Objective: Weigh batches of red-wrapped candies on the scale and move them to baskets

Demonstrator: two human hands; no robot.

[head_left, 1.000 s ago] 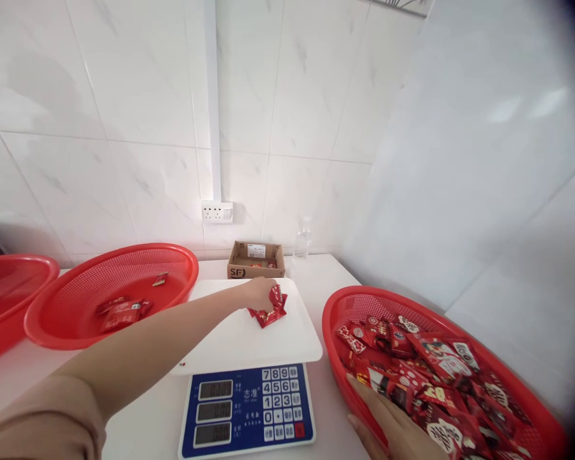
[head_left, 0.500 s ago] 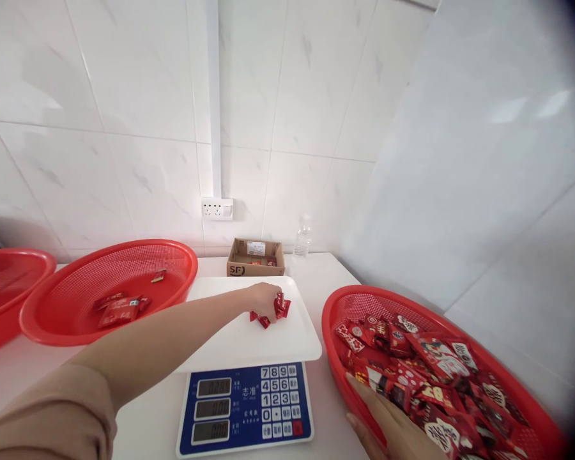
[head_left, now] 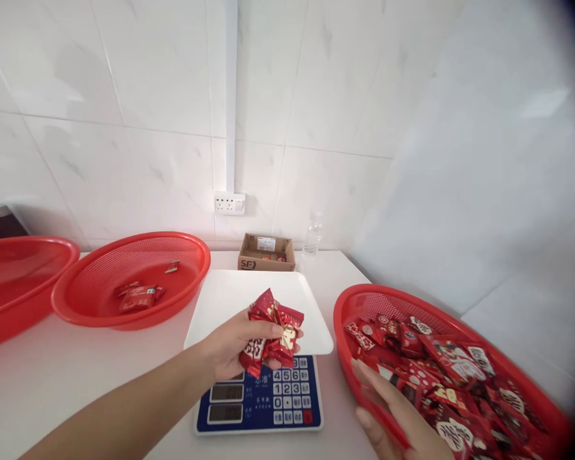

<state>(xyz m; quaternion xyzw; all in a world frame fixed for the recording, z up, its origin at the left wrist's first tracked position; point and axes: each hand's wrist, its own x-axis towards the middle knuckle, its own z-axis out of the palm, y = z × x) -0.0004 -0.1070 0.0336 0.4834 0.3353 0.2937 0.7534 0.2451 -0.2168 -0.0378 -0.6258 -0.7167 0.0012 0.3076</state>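
Note:
My left hand [head_left: 234, 345] is closed round a bunch of small red packets [head_left: 271, 331], held above the front edge of the white pan [head_left: 230, 297] of a scale with a blue keypad [head_left: 268, 399]. My right hand [head_left: 393, 415] lies with its fingers stretched over the near rim of the red basket [head_left: 359, 303] on the right, which is heaped with several red packets [head_left: 441, 377]. The fingertips touch the rim and the nearest packets.
A second red basket [head_left: 100, 268] at the left holds a few red packets [head_left: 138, 297]; a third red basket [head_left: 14, 255] sits at the far left. A small cardboard box [head_left: 267, 252] and a clear bottle [head_left: 314, 236] stand by the tiled wall, under a socket [head_left: 229, 203].
My left hand has lifted the red packets off the scale pan and drawn them toward me. The right hand has stayed at the basket rim. The view has shifted slightly to the left.

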